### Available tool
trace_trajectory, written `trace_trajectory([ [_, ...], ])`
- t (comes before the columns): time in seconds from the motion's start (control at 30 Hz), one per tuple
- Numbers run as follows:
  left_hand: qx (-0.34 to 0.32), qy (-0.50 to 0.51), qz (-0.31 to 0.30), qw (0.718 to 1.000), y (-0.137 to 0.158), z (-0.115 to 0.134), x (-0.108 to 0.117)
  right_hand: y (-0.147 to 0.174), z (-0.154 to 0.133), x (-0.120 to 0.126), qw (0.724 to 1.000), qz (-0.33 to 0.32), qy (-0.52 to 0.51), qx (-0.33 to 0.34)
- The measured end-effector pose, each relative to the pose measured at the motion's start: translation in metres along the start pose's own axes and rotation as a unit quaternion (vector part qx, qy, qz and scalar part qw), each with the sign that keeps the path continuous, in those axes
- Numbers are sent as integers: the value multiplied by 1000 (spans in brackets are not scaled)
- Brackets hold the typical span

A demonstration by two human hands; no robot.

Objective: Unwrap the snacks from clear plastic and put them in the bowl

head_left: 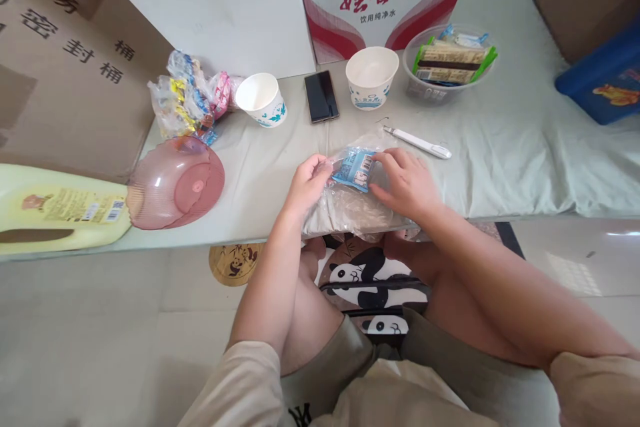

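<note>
Nearest the camera, at bottom centre of the frame: beige shirt [385,397] and olive shorts [335,347], with a panda-printed surface [375,297] showing between the legs. At mid-frame, pinching clear plastic wrap [360,212] between thumb and fingers of the left hand [307,180], just beside the left edge of a blue packet [351,168]. Resting bent fingers of the right hand [407,180] at the packet's right edge, thumb lower down; impossible to tell a grip from a light touch there. Blue packet between both hands, in among the wrap, over the front part of the pale green cloth [530,167].

Just above the right hand, slanting down to the right: white utility knife [420,143]. Along upper centre, left to right: paper cup [270,113], dark phone [321,97] lying flat, second paper cup [370,95], clear bowl [431,93] full of green-edged packets [453,60]. Behind these, white box with red print [385,0]. At upper left, crumpled wrappers [185,100]; below them, pink ribbed bowl [193,193] beside a yellow jug [65,207]. At right edge, blue container [603,73].
</note>
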State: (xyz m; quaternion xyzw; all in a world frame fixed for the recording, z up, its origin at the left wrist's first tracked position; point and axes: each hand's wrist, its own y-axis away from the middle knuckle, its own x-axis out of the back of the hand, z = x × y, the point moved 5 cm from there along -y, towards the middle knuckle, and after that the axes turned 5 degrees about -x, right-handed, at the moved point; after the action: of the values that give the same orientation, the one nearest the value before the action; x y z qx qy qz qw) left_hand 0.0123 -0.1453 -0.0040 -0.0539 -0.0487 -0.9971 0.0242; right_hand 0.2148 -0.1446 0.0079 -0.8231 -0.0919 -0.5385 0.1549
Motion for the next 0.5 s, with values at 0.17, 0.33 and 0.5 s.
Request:
trace_trajectory([
  [0.17,116,263,-72,955,11,17,-27,1,-1,-2,990,-19,-128,56],
  [0.33,143,295,39,944,-1,16,-15,-2,16,5,962,-13,-273,-2],
  [0.5,124,247,187,943,-10,8,7,3,43,43,925,171,-330,-75],
])
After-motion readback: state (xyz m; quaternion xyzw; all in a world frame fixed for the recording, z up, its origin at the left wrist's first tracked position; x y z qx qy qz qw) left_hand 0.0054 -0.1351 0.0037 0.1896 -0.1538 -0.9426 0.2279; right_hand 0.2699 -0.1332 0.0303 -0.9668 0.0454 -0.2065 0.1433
